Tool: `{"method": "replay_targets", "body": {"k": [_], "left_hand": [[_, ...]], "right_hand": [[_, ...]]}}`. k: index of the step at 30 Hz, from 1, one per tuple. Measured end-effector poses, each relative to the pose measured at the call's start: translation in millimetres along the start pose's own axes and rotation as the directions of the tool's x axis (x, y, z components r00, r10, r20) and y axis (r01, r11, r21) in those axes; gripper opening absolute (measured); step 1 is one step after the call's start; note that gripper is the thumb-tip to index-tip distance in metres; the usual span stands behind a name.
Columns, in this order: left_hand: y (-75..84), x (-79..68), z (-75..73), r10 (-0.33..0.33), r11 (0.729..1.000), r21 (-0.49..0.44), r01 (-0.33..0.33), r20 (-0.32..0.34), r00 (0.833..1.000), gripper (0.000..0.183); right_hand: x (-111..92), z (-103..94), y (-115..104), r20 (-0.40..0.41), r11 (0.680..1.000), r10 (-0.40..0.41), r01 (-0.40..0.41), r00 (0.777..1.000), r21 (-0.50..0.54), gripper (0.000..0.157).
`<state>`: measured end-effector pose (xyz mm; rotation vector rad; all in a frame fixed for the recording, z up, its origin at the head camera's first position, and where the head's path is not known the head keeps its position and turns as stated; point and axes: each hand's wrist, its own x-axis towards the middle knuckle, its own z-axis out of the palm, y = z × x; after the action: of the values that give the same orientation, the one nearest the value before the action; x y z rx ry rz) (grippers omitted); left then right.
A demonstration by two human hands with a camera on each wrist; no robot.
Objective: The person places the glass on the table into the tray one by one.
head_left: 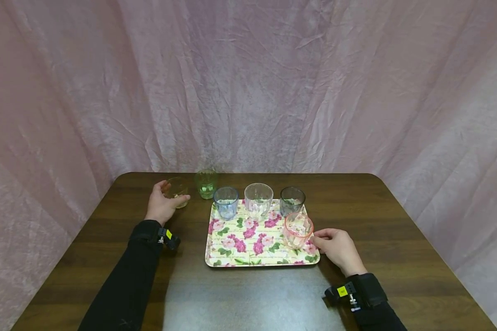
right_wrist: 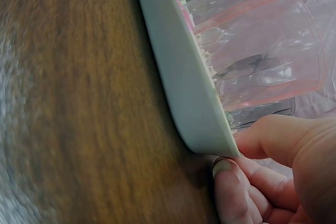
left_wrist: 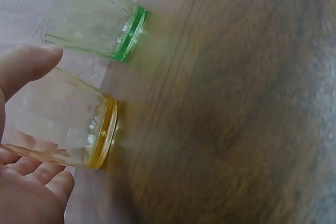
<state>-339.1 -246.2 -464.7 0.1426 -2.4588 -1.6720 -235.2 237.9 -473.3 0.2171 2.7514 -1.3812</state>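
Beside a yellow glass on the table, my left hand is spread, its thumb in front and its fingers along the left side. In the left wrist view the amber base of that glass stands on the wood, with the thumb slightly off its wall. My right hand pinches the right rim of a floral tray, thumb on top and fingers under the edge in the right wrist view. A pink-rimmed glass stands on the tray close to that hand.
On the tray are also a blue glass, a clear glass and a grey glass. A green glass stands on the table behind the tray's left corner. A pinkish curtain hangs behind the wooden table.
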Motion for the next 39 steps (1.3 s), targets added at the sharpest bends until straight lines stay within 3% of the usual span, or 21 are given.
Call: {"method": "replay_targets", "body": {"k": [21,27,39], "left_hand": [[-3.1,-1.5,-1.5,0.007,0.999,-0.032,-0.007,-0.02,1.0,0.087],[0.8,0.6,-2.5,0.028,0.999,-0.023,-0.029,-0.052,0.998,0.085],[14.5,-0.9,-7.5,0.048,0.999,-0.006,-0.048,-0.043,0.998,0.086]], "right_hand": [[1.1,1.7,0.2,-0.002,1.0,0.006,-0.006,1.0,0.001,0.022],[1.2,1.4,-0.3,-0.004,1.0,0.0,0.0,1.0,0.007,0.023],[1.6,1.0,1.7,-0.002,1.0,-0.009,0.009,1.0,0.009,0.023]]}}
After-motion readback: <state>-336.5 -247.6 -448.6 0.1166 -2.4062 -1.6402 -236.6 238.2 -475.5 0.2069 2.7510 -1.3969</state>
